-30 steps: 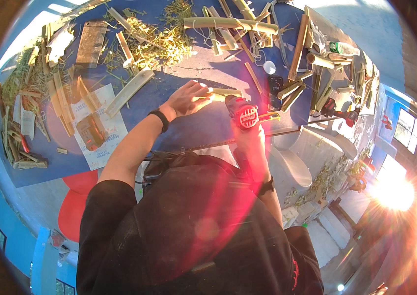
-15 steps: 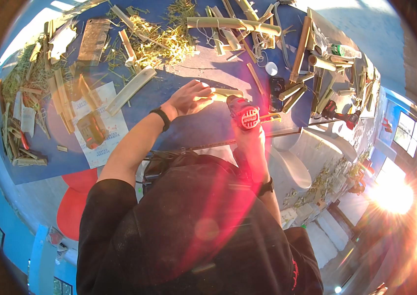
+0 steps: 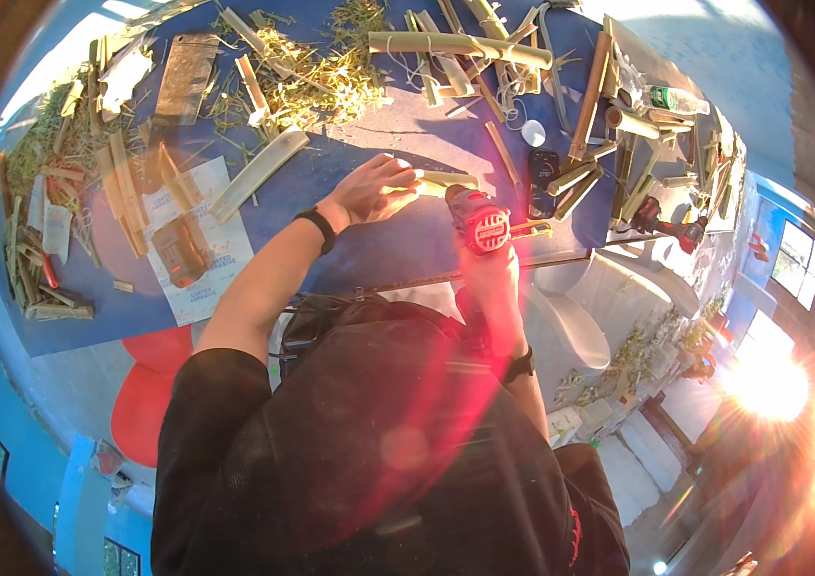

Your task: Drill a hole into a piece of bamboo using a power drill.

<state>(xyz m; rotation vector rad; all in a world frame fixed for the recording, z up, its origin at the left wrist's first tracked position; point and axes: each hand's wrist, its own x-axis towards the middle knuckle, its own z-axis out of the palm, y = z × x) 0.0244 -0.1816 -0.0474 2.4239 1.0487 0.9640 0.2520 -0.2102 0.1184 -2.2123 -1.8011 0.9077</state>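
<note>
My left hand (image 3: pixel 379 189) is closed on a short piece of bamboo (image 3: pixel 451 180), pressed down at the blue table top (image 3: pixel 369 254). The bamboo's free end points right, towards a red and black power drill (image 3: pixel 486 227). My right hand (image 3: pixel 492 280) is wrapped round the drill's handle. The drill's front is at or just over the bamboo's right end; its body hides the tip, so I cannot tell whether they touch. A thin yellow-handled tool (image 3: pixel 532 228) shows just right of the drill.
Split bamboo (image 3: pixel 259 178) and shavings (image 3: pixel 316 86) lie beyond my left hand. A long bamboo tube (image 3: pixel 460 45) crosses the far side. Right are a black phone-like device (image 3: pixel 543 173), a bottle (image 3: pixel 678 100) and a second red drill (image 3: pixel 669 226). Chairs (image 3: pixel 143 408) stand below the near edge.
</note>
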